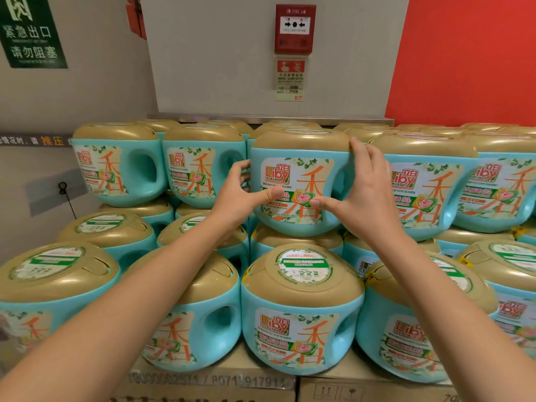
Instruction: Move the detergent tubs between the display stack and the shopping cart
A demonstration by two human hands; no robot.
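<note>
Clamped between both hands: teal plastic detergent tub with gold domed lid (pixel 298 181), top tier of display stack (pixel 110 230), centre, perched on gold lid of tub below (pixel 290 237). Left hand (pixel 243 195): thumb pressed flat on front label, fingers curled round left flank. Right hand (pixel 359 192): thumb on label too, fingers spread up right side to lid edge. No fingers through moulded side handle. Shopping cart not in view.

Risks, judged from here:
- Squeeze-only hold on smooth rounded wall. Likely to slip or rotate once lifted clear, more so if heavy.
- Packed close against left neighbour tub (pixel 203 169) and right neighbour tub (pixel 426 187). Pulling out crooked could drag or tip either off its rounded perch.
- Resting on domed lids, so little footing. Nudging lower tier on withdrawal could start a slide onto front-row tub (pixel 301 309) and off brown cardboard cartons (pixel 220 384) at base.
- Right fingertips at lid rim. Hauling by lid might pop it; cannot tell how firmly shut.
- Arms near full stretch. Weak leverage, and turning toward unseen cart invites a bump.
</note>
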